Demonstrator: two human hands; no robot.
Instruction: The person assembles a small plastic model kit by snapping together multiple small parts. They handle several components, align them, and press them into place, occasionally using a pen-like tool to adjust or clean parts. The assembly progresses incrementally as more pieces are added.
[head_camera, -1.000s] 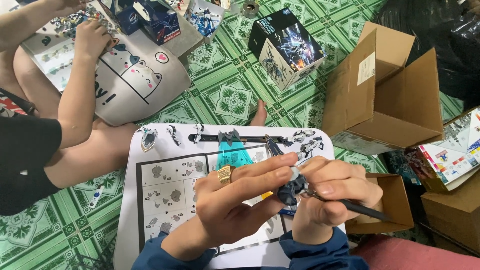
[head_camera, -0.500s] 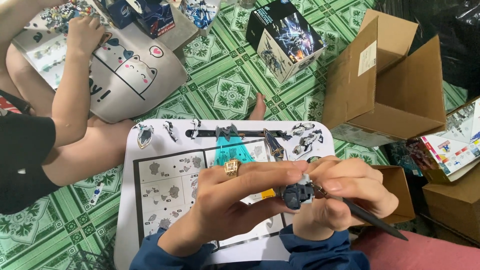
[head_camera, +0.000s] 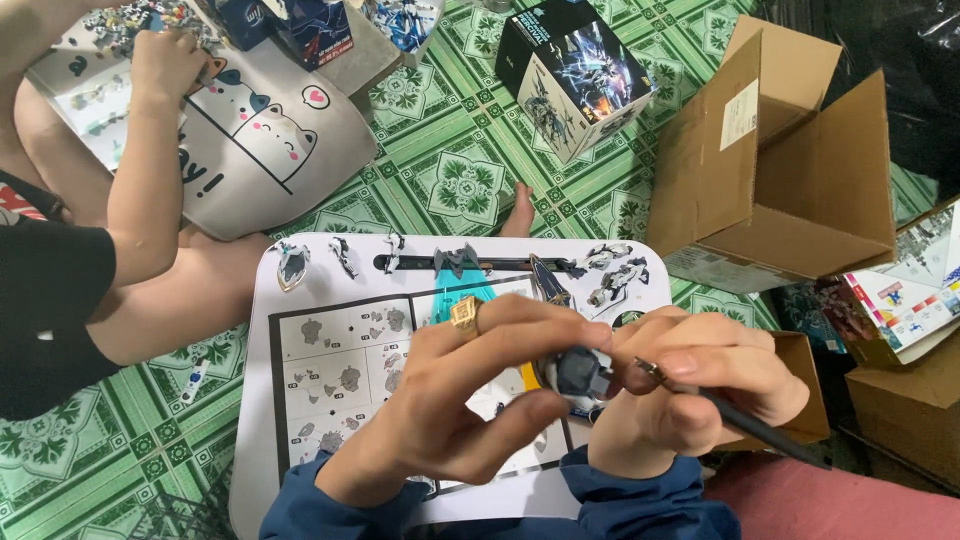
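My left hand (head_camera: 465, 395), with a gold ring on one finger, pinches a small grey and white model part (head_camera: 578, 375) above a white lap tray (head_camera: 258, 400). My right hand (head_camera: 700, 400) holds a thin black tool (head_camera: 745, 425) whose metal tip touches the part. An instruction sheet (head_camera: 340, 375) with grey diagrams lies on the tray under my hands. Several finished model pieces (head_camera: 615, 270) and a dark bar (head_camera: 460, 263) line the tray's far edge.
Another person sits at the left, with an arm (head_camera: 145, 170) reaching over a grey cat-print tray (head_camera: 270, 140). A black printed model box (head_camera: 575, 75) stands on the green patterned mat. An open cardboard box (head_camera: 780, 160) is at the right, with smaller boxes (head_camera: 900, 400) beyond.
My hands have come slightly closer together, and the tool tip now meets the part. The other person's hand has shifted a little at the upper left.
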